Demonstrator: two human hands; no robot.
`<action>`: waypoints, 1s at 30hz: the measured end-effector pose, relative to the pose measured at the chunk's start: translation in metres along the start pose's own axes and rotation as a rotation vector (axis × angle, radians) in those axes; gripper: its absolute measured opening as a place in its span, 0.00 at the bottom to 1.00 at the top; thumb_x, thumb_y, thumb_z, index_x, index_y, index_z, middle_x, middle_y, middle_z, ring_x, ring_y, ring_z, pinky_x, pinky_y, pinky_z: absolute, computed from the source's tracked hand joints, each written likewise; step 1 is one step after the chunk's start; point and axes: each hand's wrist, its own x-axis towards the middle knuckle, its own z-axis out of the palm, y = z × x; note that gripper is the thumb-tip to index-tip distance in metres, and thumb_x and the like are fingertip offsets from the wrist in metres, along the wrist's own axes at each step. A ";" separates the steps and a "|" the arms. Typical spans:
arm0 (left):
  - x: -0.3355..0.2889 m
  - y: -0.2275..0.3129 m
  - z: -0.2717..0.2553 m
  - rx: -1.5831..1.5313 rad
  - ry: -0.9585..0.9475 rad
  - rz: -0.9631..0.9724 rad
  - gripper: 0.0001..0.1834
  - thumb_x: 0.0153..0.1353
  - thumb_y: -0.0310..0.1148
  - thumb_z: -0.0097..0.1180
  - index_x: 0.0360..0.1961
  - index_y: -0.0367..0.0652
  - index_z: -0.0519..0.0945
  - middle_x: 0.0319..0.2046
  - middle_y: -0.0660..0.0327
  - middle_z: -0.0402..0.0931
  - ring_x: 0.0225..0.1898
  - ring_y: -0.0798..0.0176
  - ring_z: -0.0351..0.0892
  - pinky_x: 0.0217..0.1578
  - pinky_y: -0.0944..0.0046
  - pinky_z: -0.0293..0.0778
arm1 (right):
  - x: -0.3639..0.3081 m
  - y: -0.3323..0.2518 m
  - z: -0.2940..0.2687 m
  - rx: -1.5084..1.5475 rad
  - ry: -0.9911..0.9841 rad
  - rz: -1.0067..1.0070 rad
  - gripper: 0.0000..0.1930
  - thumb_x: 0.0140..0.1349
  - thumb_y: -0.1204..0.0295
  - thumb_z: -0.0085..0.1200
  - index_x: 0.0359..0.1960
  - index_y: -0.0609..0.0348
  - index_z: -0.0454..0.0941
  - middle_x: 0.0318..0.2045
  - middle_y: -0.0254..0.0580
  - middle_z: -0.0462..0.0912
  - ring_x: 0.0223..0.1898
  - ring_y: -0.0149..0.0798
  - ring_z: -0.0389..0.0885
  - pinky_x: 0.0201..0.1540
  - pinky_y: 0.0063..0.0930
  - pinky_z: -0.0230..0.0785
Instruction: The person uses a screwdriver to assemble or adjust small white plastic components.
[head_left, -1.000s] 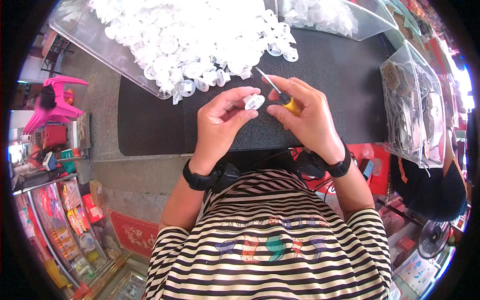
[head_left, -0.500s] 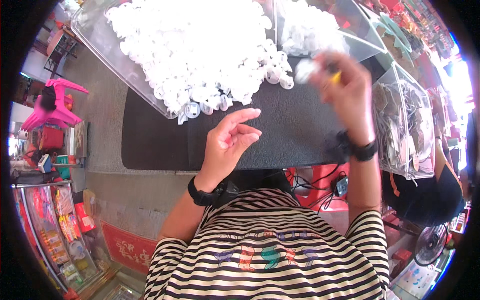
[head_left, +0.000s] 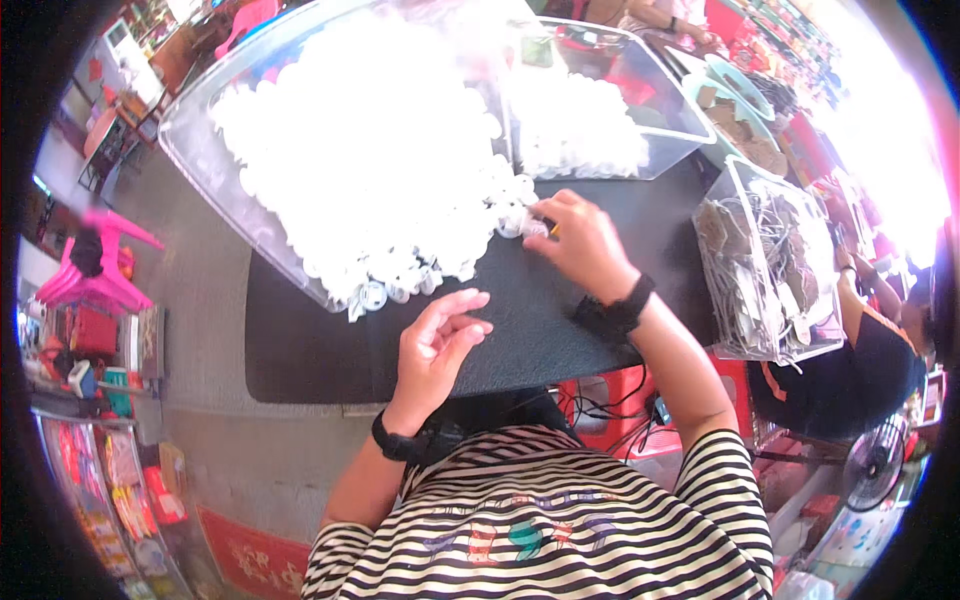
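Observation:
My right hand (head_left: 582, 244) reaches to the near right edge of a heap of small white plastic pieces (head_left: 430, 200). Its fingers are closed round a small yellow item (head_left: 554, 229), mostly hidden in the grip. A round white piece (head_left: 536, 228) touches the fingertips; whether it is gripped cannot be told. My left hand (head_left: 436, 348) hovers over the near part of the black tabletop (head_left: 520, 340), thumb and curled fingers apart, nothing between them. The heap spills from a large clear plastic bin (head_left: 240, 215) onto the table.
A second clear bin (head_left: 675, 150) with more white pieces stands at the back. To the right is a clear box (head_left: 715, 290) full of cords and grey-white parts. Another person's arm (head_left: 850, 300) is beyond it. Cables (head_left: 625, 440) hang beneath the table edge.
My right hand has come down and left to the heap's edge; the white piece it carried can no longer be told apart. My left hand keeps its pose. The view has shifted, showing more beyond the bins.

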 end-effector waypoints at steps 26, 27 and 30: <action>-0.002 0.000 0.014 0.252 -0.018 0.078 0.22 0.66 0.23 0.56 0.61 0.35 0.71 0.52 0.55 0.78 0.47 0.68 0.79 0.47 0.69 0.75 | -0.069 -0.035 -0.014 0.891 -0.282 0.188 0.11 0.61 0.68 0.61 0.40 0.61 0.81 0.27 0.35 0.81 0.21 0.25 0.77 0.25 0.21 0.69; -0.002 -0.001 0.014 0.247 -0.032 0.076 0.22 0.66 0.23 0.56 0.61 0.35 0.71 0.52 0.55 0.78 0.47 0.68 0.79 0.47 0.69 0.75 | -0.074 -0.042 -0.010 0.991 -0.336 0.174 0.11 0.62 0.68 0.61 0.40 0.63 0.80 0.26 0.32 0.80 0.20 0.21 0.74 0.23 0.18 0.66; -0.004 0.000 0.011 0.175 -0.007 0.046 0.17 0.67 0.23 0.55 0.56 0.34 0.74 0.44 0.59 0.78 0.44 0.70 0.77 0.45 0.69 0.75 | -0.083 -0.054 0.004 1.093 -0.337 0.149 0.11 0.62 0.69 0.60 0.40 0.63 0.77 0.27 0.31 0.77 0.20 0.22 0.72 0.24 0.18 0.65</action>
